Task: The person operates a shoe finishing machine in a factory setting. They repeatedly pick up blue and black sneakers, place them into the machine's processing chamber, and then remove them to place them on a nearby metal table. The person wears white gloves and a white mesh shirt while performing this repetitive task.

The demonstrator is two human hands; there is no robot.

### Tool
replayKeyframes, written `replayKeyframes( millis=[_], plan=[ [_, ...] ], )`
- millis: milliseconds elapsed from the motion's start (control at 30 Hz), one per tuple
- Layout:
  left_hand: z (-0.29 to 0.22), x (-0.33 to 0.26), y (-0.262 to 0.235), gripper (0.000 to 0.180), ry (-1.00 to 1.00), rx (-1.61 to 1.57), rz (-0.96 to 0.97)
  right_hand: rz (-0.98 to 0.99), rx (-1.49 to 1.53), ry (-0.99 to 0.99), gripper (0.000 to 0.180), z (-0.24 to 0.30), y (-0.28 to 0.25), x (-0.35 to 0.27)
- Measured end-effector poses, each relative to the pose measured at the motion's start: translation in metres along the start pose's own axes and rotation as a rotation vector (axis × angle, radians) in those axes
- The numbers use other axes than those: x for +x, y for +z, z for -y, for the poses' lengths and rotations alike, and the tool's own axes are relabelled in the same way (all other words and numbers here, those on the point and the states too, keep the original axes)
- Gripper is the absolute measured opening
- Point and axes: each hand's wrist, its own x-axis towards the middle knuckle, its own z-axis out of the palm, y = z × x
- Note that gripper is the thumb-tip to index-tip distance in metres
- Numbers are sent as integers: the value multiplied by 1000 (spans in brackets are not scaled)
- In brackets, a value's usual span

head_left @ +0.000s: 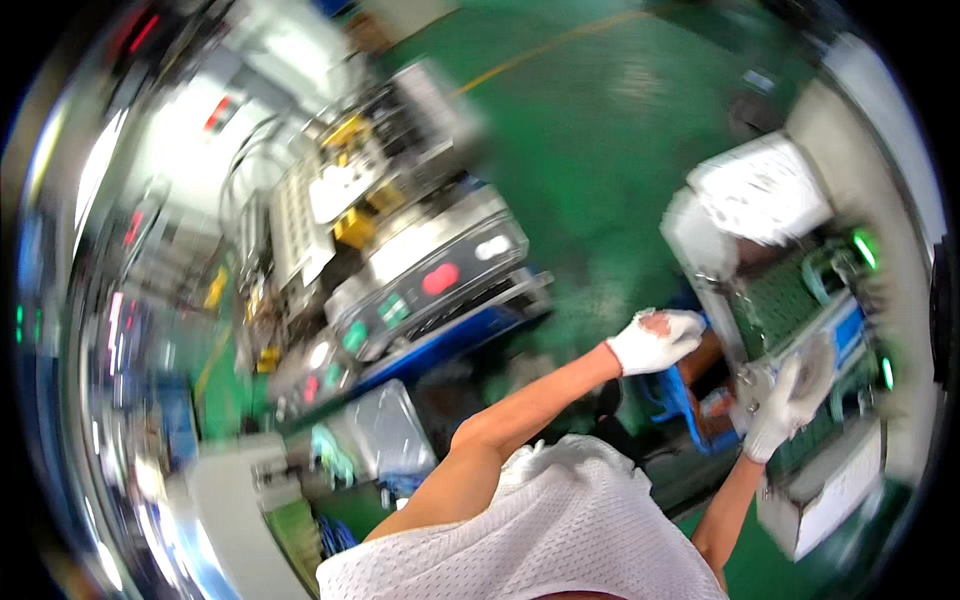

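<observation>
And there I had the left hand in its white knitted glove [657, 341] right beside the open blue plastic crate [684, 408], its finger grip too blurred for me to tell! Over to the right, I saw the white-gloved right hand [783, 414] at a blurred, rounded grey piece [818, 366], just beside the green perforated panel [775, 305], whether clamped on it I couldn't tell

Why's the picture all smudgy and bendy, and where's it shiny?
Head view: motion probably streaks the picture's left side and softens the white-gloved right hand; head view: fisheye bends the long beige panel; head view: pale shine marks the glossy green floor.
</observation>
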Motion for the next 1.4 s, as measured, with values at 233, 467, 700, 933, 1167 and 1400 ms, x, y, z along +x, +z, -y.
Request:
replayKeyframes(
  millis=[233,467,700,933,1167,1400],
  plan=[
    [86,-495,-95,39,-1345,56,-766,1251,8,612,67,-99,139,-199],
    [50,-878,75,36,-2037,86,-1423,1592,-462,389,72,-98,228,-294],
    [-8,-1099,51,51,-2205,217,-1557,1719,-794,86,61,16,261,-344],
    [64,-1117,102,64,-2324,32,-839,1719,-851,162,60,65,287,-389],
    [42,-1052,102,59,-2176,67,-1078,2026,-647,-1109,57,98,323,-473],
    [-39,-837,10,80,-1463,-319,-1935,2519,-455,23,66,219,315,-596]
  ],
)
